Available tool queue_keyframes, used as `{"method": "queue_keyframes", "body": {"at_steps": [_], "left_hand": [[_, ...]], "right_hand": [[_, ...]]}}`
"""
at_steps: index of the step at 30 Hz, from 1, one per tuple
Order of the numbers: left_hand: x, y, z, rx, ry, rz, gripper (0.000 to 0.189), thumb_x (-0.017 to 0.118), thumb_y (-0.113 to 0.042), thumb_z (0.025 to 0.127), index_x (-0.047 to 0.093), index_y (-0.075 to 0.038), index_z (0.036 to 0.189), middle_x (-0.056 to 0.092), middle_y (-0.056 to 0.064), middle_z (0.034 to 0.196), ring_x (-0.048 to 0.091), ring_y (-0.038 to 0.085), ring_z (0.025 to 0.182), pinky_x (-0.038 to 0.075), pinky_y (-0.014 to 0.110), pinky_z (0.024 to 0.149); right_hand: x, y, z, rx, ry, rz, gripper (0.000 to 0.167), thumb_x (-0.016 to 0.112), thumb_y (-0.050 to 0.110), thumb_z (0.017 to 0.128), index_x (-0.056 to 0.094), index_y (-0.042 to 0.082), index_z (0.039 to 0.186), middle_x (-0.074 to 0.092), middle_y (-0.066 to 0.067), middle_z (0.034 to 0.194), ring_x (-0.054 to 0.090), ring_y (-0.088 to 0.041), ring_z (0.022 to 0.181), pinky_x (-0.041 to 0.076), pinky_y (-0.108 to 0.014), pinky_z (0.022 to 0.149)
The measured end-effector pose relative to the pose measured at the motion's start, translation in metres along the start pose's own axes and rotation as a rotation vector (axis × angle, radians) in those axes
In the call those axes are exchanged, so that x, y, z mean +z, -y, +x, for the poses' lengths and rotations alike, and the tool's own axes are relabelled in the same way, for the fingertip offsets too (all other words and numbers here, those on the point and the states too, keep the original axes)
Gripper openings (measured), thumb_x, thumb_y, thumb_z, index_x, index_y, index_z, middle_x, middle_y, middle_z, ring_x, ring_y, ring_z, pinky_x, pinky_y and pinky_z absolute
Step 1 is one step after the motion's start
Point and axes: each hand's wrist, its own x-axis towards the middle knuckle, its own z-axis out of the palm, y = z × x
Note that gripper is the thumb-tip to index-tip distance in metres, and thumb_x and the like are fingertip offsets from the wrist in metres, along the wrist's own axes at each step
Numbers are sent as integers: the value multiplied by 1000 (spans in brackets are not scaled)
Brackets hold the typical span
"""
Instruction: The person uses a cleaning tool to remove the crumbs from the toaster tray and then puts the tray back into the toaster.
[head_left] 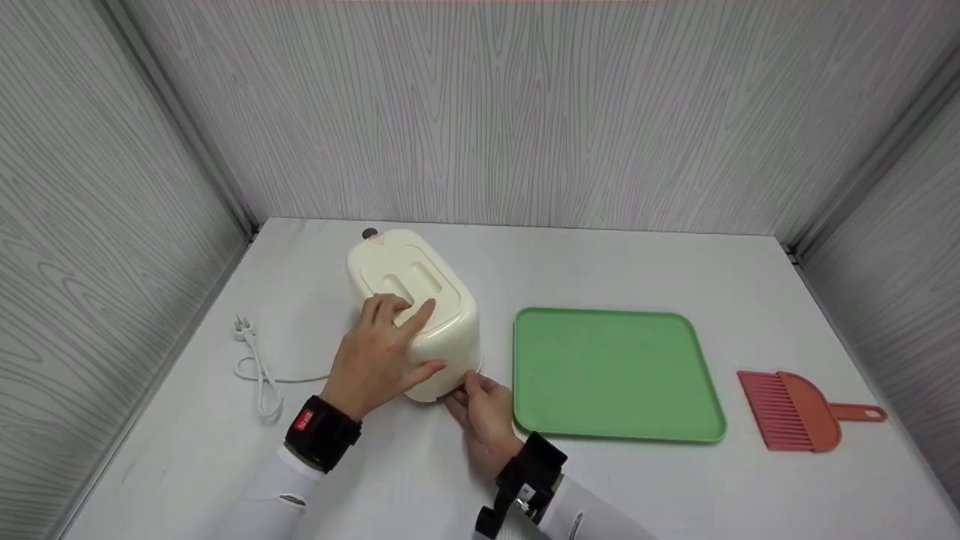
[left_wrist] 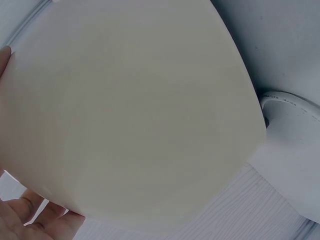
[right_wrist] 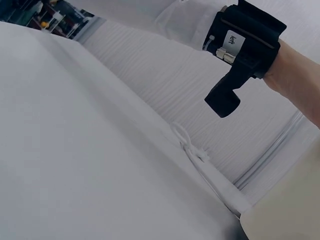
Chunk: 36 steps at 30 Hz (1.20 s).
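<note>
From the head, the toaster [head_left: 454, 326] stands on the worktop [head_left: 600, 262] beside the tray [head_left: 615, 375]: left hand [head_left: 375, 360] spread over its top, right hand [head_left: 489, 416] gripping its lower edge. The left wrist shows its cream wall; the right wrist, its cord [right_wrist: 198, 169].

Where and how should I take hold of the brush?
Grip the brush by its slim handle, probably best from above with the right hand once that leaves the toaster. The brush lies flat, bristles toward the tray, handle pointing away to the right, so fingers can likely close across its narrow width.
</note>
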Motion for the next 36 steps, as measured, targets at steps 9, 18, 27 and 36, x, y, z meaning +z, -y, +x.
{"method": "queue_keyframes", "body": {"at_steps": [9,18,27,36], "left_hand": [[1,-2,0,-5,17,-13,81,86,-58,77,63,-15,142,58,19,120,53,37,115,63,44,75],[1,-4,-1,12,4,-8,83,89,-54,75,63,-12,141,58,21,120,52,39,114,62,45,81],[2,-4,1,32,-17,32,83,88,-57,75,64,-12,140,58,21,119,53,39,113,62,44,81],[0,-4,0,29,8,57,84,87,-58,75,62,-11,141,57,22,119,53,39,112,61,44,82]], "right_hand": [[-6,-1,1,-37,-20,-95,32,46,6,110,50,-21,127,72,-24,106,73,-19,91,62,-40,92],[-6,0,5,-48,-77,-192,26,49,2,108,57,-21,118,73,-22,98,72,-14,79,64,-31,80],[-6,2,9,-44,-123,-267,25,52,1,107,60,-21,116,72,-14,87,70,-11,74,64,-26,73],[-2,1,12,-53,-101,-227,22,50,-2,106,62,-20,107,63,-6,74,63,-10,64,62,-24,64]]}}
